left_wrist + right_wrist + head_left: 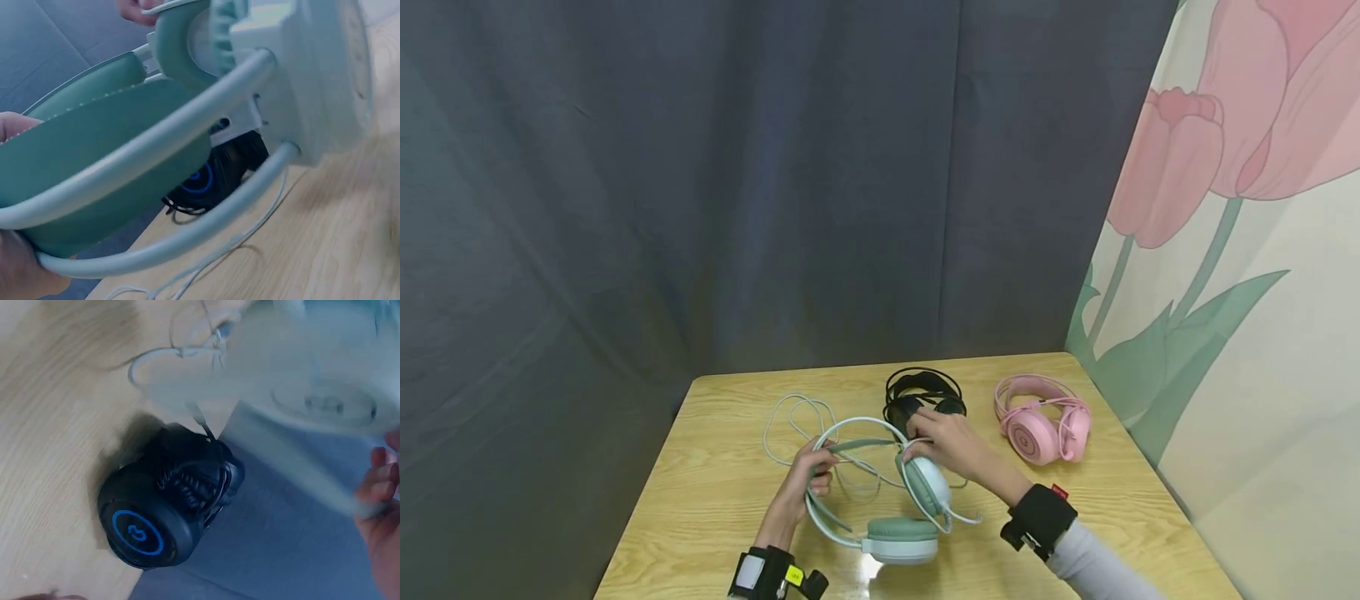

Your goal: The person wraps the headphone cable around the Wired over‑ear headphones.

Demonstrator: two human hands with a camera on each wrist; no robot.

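Observation:
Both hands hold a pair of mint-green and white headphones (901,550) over the front of the table. My left hand (803,482) grips the headband at its left side; in the left wrist view, fingers (25,269) wrap the green padded band and its two white rods. My right hand (953,443) pinches the band just above the upper ear cup (928,485). The other ear cup hangs lower, its green cushion facing up. A thin pale cable (778,414) trails from the headphones in loose loops on the table.
Black headphones (134,531) with a blue ring logo lie at the back of the table, behind my right hand. Pink headphones (1036,435) with their cable wound round them rest at the right. A dark curtain (820,208) hangs behind; a tulip-painted wall (1262,400) stands right.

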